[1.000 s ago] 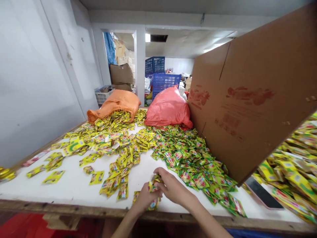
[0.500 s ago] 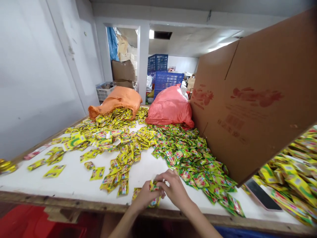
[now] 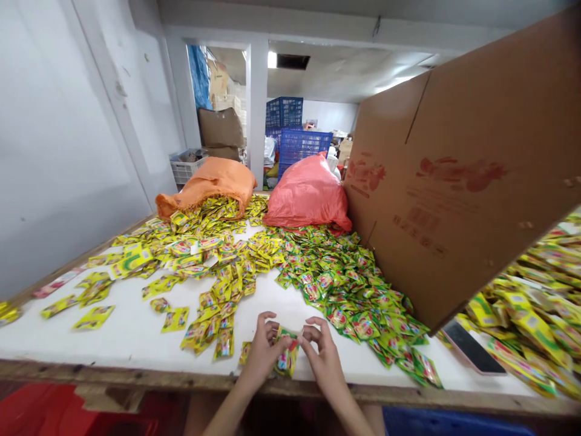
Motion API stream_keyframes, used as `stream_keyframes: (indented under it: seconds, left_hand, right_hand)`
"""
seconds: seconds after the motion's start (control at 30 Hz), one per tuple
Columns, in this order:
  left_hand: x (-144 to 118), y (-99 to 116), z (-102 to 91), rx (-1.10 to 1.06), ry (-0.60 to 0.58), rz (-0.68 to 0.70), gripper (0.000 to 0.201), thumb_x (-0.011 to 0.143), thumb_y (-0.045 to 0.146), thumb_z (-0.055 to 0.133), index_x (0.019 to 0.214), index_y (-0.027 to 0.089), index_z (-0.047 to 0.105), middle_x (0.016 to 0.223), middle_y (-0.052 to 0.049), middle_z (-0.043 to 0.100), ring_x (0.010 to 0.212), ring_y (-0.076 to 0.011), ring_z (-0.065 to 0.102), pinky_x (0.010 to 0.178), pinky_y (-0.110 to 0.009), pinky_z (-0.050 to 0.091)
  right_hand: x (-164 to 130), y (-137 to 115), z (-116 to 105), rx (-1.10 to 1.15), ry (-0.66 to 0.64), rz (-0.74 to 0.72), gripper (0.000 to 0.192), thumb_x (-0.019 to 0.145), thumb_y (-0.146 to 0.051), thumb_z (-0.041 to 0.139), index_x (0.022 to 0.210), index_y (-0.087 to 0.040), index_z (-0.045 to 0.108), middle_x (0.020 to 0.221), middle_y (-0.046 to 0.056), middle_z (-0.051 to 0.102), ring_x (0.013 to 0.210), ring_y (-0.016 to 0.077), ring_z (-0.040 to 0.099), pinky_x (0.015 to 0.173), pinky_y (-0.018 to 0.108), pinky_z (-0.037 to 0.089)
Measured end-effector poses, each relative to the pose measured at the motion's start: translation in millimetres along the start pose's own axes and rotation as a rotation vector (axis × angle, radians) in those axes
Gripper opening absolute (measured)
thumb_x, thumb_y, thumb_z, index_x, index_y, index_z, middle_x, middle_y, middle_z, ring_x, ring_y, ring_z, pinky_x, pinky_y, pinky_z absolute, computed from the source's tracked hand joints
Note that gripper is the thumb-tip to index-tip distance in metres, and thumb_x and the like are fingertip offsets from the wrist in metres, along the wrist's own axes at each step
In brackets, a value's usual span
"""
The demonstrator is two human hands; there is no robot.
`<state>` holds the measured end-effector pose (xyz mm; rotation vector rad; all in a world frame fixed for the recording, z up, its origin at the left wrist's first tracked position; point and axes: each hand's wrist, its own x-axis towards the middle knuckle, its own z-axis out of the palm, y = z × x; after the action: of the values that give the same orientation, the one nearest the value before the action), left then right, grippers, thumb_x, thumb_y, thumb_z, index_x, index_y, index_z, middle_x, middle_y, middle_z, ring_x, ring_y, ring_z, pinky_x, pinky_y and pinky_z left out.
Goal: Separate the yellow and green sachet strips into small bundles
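At the table's front edge, my left hand [image 3: 264,349] pinches a small green-and-yellow printed packet [image 3: 287,362] between thumb and curled fingers. My right hand [image 3: 323,350] has its thumb and fingertips closed at the packet's upper right edge. Partly behind my left hand, a yellow packet [image 3: 246,351] lies on the table. A trail of yellow packets [image 3: 223,312] runs away to the left of my hands. To their right spreads a heap of green packets [image 3: 338,284].
An orange sack [image 3: 218,178] and a red sack [image 3: 308,197] lie at the back of the white table [image 3: 136,339]. A large cardboard box [image 3: 454,181] rises on the right, tilted. Beside it are a phone [image 3: 474,348] and a pile of yellow pouches [image 3: 535,315].
My hands have moved from close together to slightly apart, with the packet now showing between them. The view has shifted a little; the heaps look unchanged.
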<state>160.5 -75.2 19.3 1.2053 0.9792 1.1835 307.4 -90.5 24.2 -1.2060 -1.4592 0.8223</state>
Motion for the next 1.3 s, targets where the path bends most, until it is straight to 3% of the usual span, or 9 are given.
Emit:
stream_keyframes:
  seconds: [0.07, 0.17, 0.27, 0.43, 0.6, 0.97, 1.2, 1.3]
  left_hand:
    - [-2, -2, -1.7, 0.009, 0.026, 0.033, 0.038, 0.073, 0.031, 0.06, 0.103, 0.022, 0.041, 0.083, 0.0, 0.057, 0.074, -0.0147, 0.059, 0.067, -0.024, 0.045]
    - [-4, 0, -5.2, 0.099, -0.012, 0.039, 0.021, 0.075, 0.033, 0.056, 0.088, 0.019, 0.049, 0.071, 0.002, 0.056, 0.067, -0.0135, 0.056, 0.062, -0.022, 0.043]
    - [-4, 3, -8.8, 0.158, -0.007, 0.052, 0.017, 0.075, 0.034, 0.056, 0.078, 0.017, 0.054, 0.068, 0.001, 0.056, 0.066, -0.014, 0.055, 0.061, -0.022, 0.043]
    - [-2, 6, -13.5, 0.003, 0.025, 0.095, 0.026, 0.074, 0.027, 0.057, 0.099, 0.019, 0.055, 0.09, -0.004, 0.062, 0.082, -0.0169, 0.059, 0.077, -0.028, 0.046]
    - [-5, 14, -17.0, 0.15, -0.02, 0.116, 0.019, 0.074, 0.03, 0.057, 0.084, 0.016, 0.065, 0.097, -0.009, 0.065, 0.092, -0.021, 0.059, 0.083, -0.029, 0.045]
    - [3, 16, -12.1, 0.195, 0.106, 0.064, 0.021, 0.074, 0.035, 0.057, 0.077, 0.015, 0.063, 0.068, -0.002, 0.065, 0.063, -0.0157, 0.058, 0.061, -0.024, 0.046]
    - [-8, 10, -15.6, 0.109, 0.013, 0.027, 0.022, 0.074, 0.035, 0.058, 0.083, 0.016, 0.065, 0.083, -0.006, 0.069, 0.079, -0.0206, 0.061, 0.074, -0.03, 0.047]
    - [-14, 16, -13.6, 0.172, -0.037, 0.05, 0.021, 0.076, 0.033, 0.056, 0.085, 0.016, 0.065, 0.085, -0.006, 0.068, 0.081, -0.0206, 0.061, 0.075, -0.03, 0.046]
  right_hand:
    - [1, 0, 1, -0.015, -0.002, 0.005, 0.025, 0.081, -0.037, 0.052, 0.098, -0.018, 0.053, 0.076, 0.002, 0.06, 0.075, 0.0173, 0.057, 0.071, 0.027, 0.044]
    - [5, -4, 2, -0.076, -0.102, -0.034, 0.025, 0.085, -0.037, 0.045, 0.086, -0.018, 0.061, 0.08, 0.005, 0.062, 0.079, 0.0187, 0.058, 0.074, 0.027, 0.045]
    - [11, -7, 5, -0.122, -0.115, -0.095, 0.026, 0.085, -0.036, 0.044, 0.081, -0.018, 0.063, 0.084, 0.006, 0.062, 0.083, 0.0195, 0.057, 0.074, 0.027, 0.045]
    - [15, -7, 10, -0.085, -0.044, -0.103, 0.026, 0.084, -0.033, 0.048, 0.104, -0.019, 0.058, 0.082, 0.004, 0.062, 0.075, 0.0171, 0.058, 0.072, 0.028, 0.046]
    - [10, -16, 7, -0.084, -0.146, -0.146, 0.02, 0.083, -0.032, 0.049, 0.088, -0.02, 0.065, 0.094, 0.007, 0.064, 0.088, 0.0195, 0.058, 0.077, 0.029, 0.046]
    - [20, -26, 12, -0.139, -0.115, -0.02, 0.017, 0.08, -0.032, 0.053, 0.076, -0.018, 0.061, 0.066, 0.001, 0.064, 0.061, 0.0159, 0.057, 0.058, 0.025, 0.045]
    - [7, -14, 20, 0.001, -0.129, 0.007, 0.024, 0.081, -0.039, 0.051, 0.086, -0.018, 0.064, 0.083, 0.005, 0.067, 0.079, 0.02, 0.061, 0.071, 0.029, 0.048]
    - [2, -14, 15, 0.008, -0.129, 0.024, 0.026, 0.08, -0.041, 0.051, 0.087, -0.019, 0.064, 0.083, 0.006, 0.067, 0.078, 0.0211, 0.061, 0.072, 0.03, 0.048]
